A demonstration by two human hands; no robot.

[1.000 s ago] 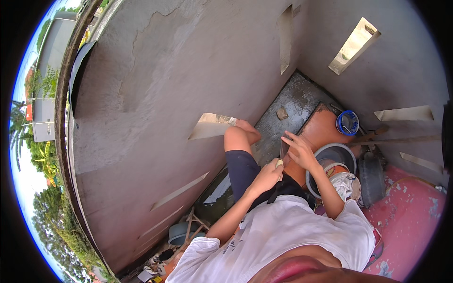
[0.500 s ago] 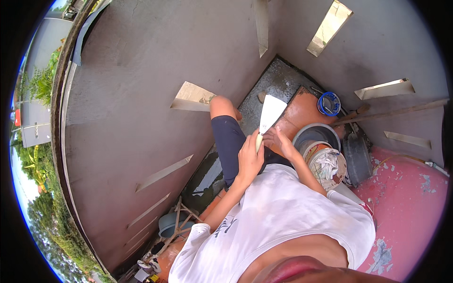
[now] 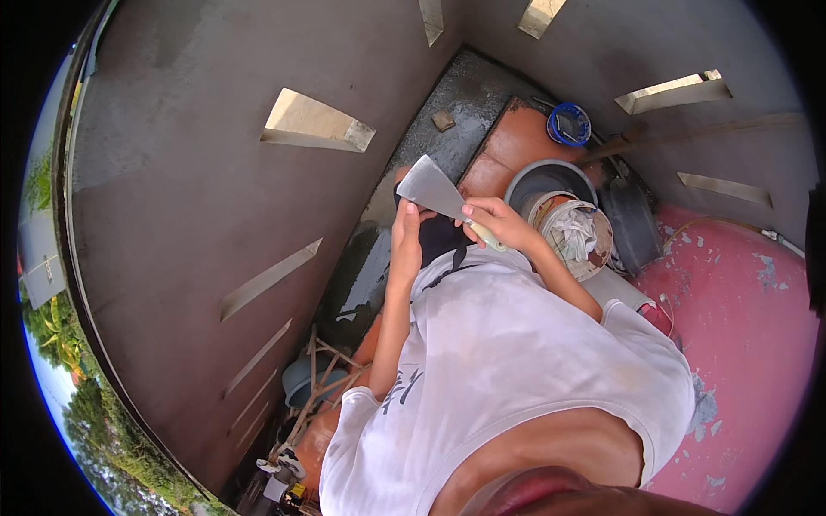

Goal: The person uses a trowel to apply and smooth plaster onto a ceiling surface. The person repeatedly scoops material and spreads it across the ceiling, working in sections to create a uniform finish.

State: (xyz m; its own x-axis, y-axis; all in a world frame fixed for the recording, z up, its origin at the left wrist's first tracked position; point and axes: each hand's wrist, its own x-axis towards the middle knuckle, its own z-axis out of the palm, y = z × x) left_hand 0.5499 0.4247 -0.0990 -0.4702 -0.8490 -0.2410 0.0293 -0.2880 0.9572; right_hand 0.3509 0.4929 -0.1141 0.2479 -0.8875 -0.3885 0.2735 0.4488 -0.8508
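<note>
A putty knife with a broad metal blade and a pale handle is held in front of my chest, its blade angled toward the upper left. My right hand is closed around the handle near the blade's base. At the blade's lower edge, my left hand has its thumb on the near side and its fingers partly hidden behind the metal, pinching it. Beyond the blade, a small brown block lies on the wet grey floor.
To the right stand a blue-rimmed bucket, a dark basin and a bucket with white cloth in it. A peeling pink surface is at far right. Slotted grey walls close in; a wooden frame stands lower left.
The putty knife's handle has passed from my left hand to my right. The blade has swung to the left, and my left hand has shifted from the handle to the blade's edge.
</note>
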